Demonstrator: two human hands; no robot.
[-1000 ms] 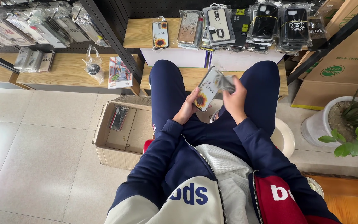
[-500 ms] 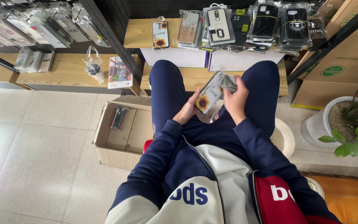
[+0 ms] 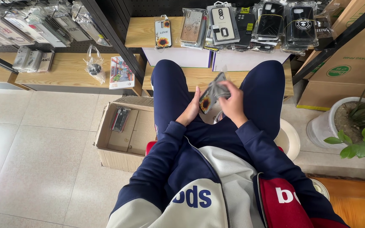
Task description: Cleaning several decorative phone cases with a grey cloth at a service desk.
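I sit with both hands raised between my knees. My left hand (image 3: 191,110) cups the lower edge of a white phone case with a sunflower print (image 3: 206,103). My right hand (image 3: 232,102) grips its upper part together with a crumpled clear plastic wrapper (image 3: 217,89). The case is tilted and partly hidden by my right fingers. On the wooden shelf (image 3: 142,31) ahead stand several packaged phone cases, among them a matching sunflower case (image 3: 163,33).
An open cardboard box (image 3: 123,134) with one packaged phone case (image 3: 120,119) sits on the tile floor at my left. Racks of hanging cases (image 3: 34,25) fill the left. Cardboard cartons (image 3: 351,63) and a potted plant (image 3: 360,126) stand at the right.
The sunflower case has tipped down and turned edge-on. My right hand has slid left over it, bunching the plastic wrapper. My left hand has stayed in place.
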